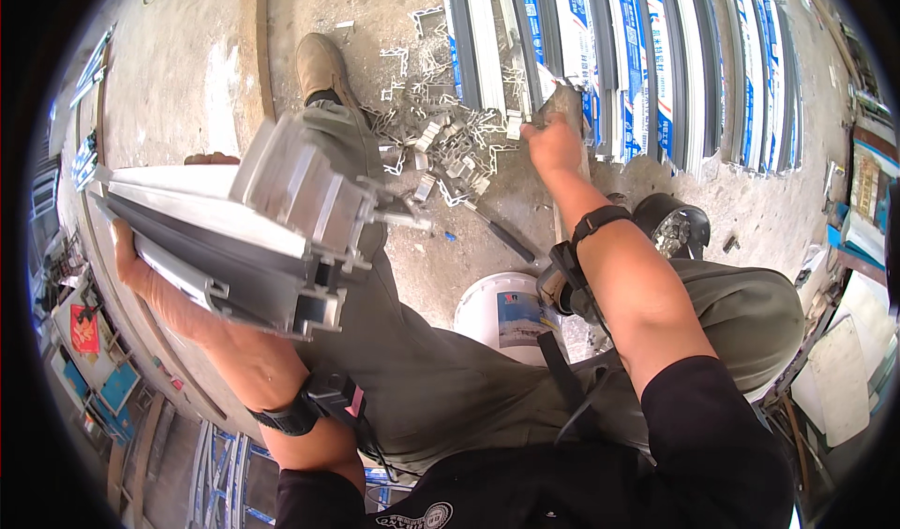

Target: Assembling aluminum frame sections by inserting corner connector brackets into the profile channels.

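Observation:
My left hand (159, 290) is closed round a thick bundle of aluminium profiles (281, 191), lifted over my left thigh. Their hollow cut ends face right, and some fingers are hidden behind the bundle. Farther right, my right hand (555, 144) reaches down to the near ends of long profiles on the floor. Its fingers are curled at the end of a grey aluminium profile (532, 83); the exact grip is partly hidden. Beside that hand lies a heap of short metal offcuts (455, 149).
More long profiles (656, 60) in blue-and-white film lie in rows at the far right. A white bucket (483, 309) stands between my legs, with a black container (670, 219) nearby. A dark-handled tool (502, 234) lies on the floor. A wooden strip (255, 51) runs along the left.

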The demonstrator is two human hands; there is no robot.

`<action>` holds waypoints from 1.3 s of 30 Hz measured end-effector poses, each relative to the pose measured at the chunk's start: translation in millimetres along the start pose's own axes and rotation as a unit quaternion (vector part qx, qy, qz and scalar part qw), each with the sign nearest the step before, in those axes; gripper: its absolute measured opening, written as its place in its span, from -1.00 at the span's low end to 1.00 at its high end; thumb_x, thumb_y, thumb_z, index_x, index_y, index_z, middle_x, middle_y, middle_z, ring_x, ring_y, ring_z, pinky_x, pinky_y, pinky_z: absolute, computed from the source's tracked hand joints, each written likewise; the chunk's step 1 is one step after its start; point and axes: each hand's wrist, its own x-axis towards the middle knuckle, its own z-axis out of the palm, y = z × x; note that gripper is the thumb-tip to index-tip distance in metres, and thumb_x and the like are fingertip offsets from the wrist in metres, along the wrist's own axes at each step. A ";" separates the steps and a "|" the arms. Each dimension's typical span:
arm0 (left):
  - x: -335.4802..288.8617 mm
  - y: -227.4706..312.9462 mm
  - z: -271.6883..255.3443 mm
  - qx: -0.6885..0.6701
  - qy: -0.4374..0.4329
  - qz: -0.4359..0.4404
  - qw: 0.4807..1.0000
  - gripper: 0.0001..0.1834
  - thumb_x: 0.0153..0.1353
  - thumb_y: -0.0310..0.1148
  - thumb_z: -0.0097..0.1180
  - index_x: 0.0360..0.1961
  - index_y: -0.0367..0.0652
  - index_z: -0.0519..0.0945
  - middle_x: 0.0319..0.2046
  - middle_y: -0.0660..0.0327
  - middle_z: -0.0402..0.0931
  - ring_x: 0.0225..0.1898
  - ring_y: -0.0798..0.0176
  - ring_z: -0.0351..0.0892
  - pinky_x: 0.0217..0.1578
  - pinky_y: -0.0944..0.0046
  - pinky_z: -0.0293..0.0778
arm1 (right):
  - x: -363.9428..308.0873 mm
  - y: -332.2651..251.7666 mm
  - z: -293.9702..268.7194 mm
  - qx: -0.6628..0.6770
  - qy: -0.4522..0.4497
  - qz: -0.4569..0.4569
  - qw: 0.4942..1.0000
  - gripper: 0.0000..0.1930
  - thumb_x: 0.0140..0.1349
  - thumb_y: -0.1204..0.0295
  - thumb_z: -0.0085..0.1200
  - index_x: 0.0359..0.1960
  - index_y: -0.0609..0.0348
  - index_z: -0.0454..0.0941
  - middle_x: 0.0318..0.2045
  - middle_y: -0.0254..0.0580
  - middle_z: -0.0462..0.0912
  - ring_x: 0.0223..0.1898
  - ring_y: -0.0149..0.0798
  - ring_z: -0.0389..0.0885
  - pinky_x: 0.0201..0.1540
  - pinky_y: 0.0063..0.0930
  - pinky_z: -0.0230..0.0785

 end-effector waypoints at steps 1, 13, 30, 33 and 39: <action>-2.0 0.2 -1.0 -0.020 -0.059 -0.027 0.998 -0.37 0.22 0.08 -0.01 0.04 -0.31 0.48 -0.10 -0.12 0.52 -0.06 -0.03 0.54 -0.04 0.04 0.51 | -0.6 -2.5 1.6 0.000 0.004 -0.002 1.000 -0.50 0.09 0.06 0.24 -0.06 0.17 0.55 -0.18 0.07 0.68 -0.08 0.11 0.64 -0.03 -0.08 0.45; 9.5 -1.9 -2.1 -0.124 -0.058 -0.075 0.988 -0.42 0.14 0.07 0.12 -0.01 -0.20 0.48 -0.10 -0.09 0.47 -0.03 -0.01 0.48 -0.03 0.03 0.49 | -8.4 1.8 9.8 -0.020 0.025 -0.015 0.999 -0.73 0.11 0.19 0.15 -0.35 0.15 0.63 -0.34 0.09 0.69 -0.24 0.15 0.65 -0.17 -0.04 0.49; 7.0 -20.5 18.9 -0.185 0.006 0.087 0.979 -0.46 0.11 0.04 0.19 -0.11 -0.21 0.46 -0.27 0.02 0.57 -0.22 0.04 0.61 -0.09 0.03 0.55 | -182.2 -136.1 -258.1 0.378 -0.026 -0.538 0.753 -0.88 0.09 0.59 0.16 -0.38 0.16 0.48 -0.43 -0.15 0.66 -0.49 -0.40 0.60 -0.46 -0.53 0.42; 1.2 -20.9 18.5 -0.198 -0.040 0.073 0.977 -0.47 0.12 0.03 0.16 -0.11 -0.22 0.46 -0.26 0.01 0.56 -0.19 0.03 0.60 -0.06 0.04 0.55 | -192.4 -129.2 -251.6 0.252 -0.006 -0.555 0.792 -0.83 0.04 0.59 0.20 -0.34 0.16 0.49 -0.48 -0.16 0.62 -0.51 -0.28 0.63 -0.45 -0.46 0.45; 1.8 -14.6 12.2 -0.210 -0.062 0.084 0.972 -0.46 0.13 0.01 0.15 -0.10 -0.26 0.44 -0.22 -0.03 0.55 -0.15 0.00 0.59 -0.03 0.03 0.55 | -198.7 -125.5 -250.0 0.205 -0.009 -0.516 0.832 -0.80 0.03 0.59 0.23 -0.33 0.16 0.46 -0.54 -0.18 0.58 -0.54 -0.24 0.64 -0.50 -0.44 0.44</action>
